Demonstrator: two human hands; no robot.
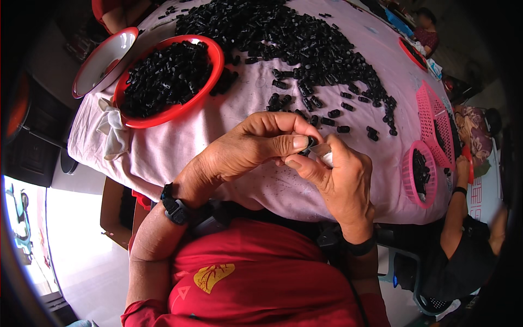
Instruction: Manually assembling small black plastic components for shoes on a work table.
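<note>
My left hand [248,146] pinches a small black plastic piece [309,144] between thumb and forefinger. Close against it, the fingers of my right hand [348,177] are closed on a small, thin tool with a pale, whitish wrapped part [327,158]; its exact kind is hard to make out. Both hands meet above the near part of a table covered in pink cloth [239,191]. Just beyond them lie loose short black cylindrical pieces [333,113], and a large heap of the same kind [305,43] spreads over the far side.
At the left stands a red basin [218,62] full of black pieces, beside a red-rimmed white basin [90,71] and a white cloth [113,131]. A pink basket [433,180] and a pink perforated tray [444,120] are at right. Other people sit around the table.
</note>
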